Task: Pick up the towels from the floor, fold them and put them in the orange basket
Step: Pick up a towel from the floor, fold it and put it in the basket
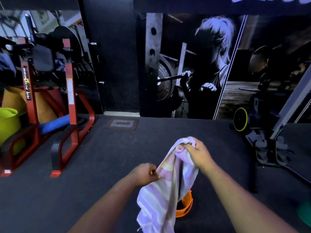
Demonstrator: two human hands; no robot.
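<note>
Right hand [196, 153] raised, fingers clenched round bunched top edge of towel [161, 197]. Left hand [145, 174] lower, thumb and fingers pinching towel's left edge. Towel pale, striped pink and yellow, hangs between both hands, off floor, lower end draping toward camera. Orange basket [186, 208] on dark mat [101, 157] directly below, mostly hidden behind towel. Red metal rack [70, 101] at left, green tub [7, 123] beside it. Gym mural [202, 64] on back wall.
</note>
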